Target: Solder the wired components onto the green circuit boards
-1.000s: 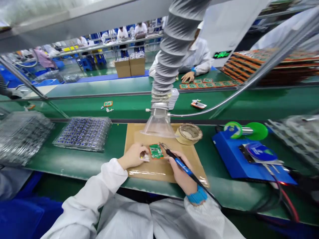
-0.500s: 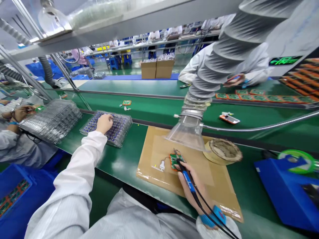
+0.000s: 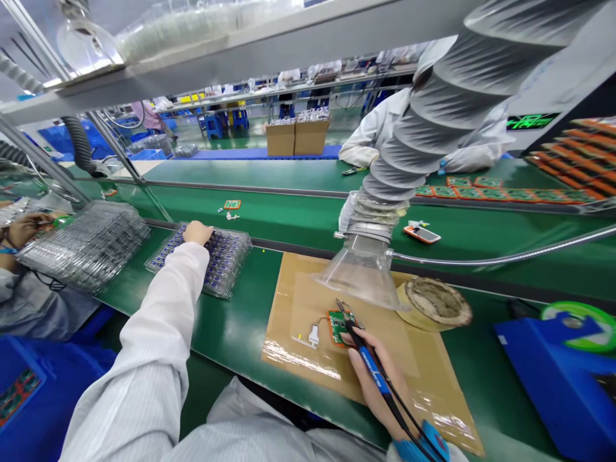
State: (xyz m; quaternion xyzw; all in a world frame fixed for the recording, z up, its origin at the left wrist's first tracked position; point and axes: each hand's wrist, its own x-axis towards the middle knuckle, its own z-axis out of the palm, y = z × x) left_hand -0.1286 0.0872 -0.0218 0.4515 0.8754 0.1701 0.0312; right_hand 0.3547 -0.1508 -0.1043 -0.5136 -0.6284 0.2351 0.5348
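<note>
My left hand (image 3: 197, 233) reaches onto a clear plastic tray (image 3: 235, 262) filled with rows of small blue-and-silver parts. Its fingers are bent together at the far part of the tray; whatever is between them is hidden. My right hand (image 3: 378, 372) is wrapped round a soldering iron (image 3: 369, 367) with a blue and black handle, its tip pointing away from me. Under the tip lies a green circuit board (image 3: 337, 328) in an orange frame, partly covered by the iron and my fingers. A wire joins the board to a small white part (image 3: 314, 335) on its left.
A cardboard sheet (image 3: 283, 321) lies under the board. The fume hood (image 3: 356, 273) hangs just beyond it, beside a round yellowish container (image 3: 433, 305). A blue stand with a green reel (image 3: 572, 326) is at right. Stacked clear trays (image 3: 91, 244) and a co-worker's hand (image 3: 29, 228) are at left.
The camera view has shifted slightly. My left hand has moved a little toward the tray's far edge. My right hand still holds the soldering iron over the board.
</note>
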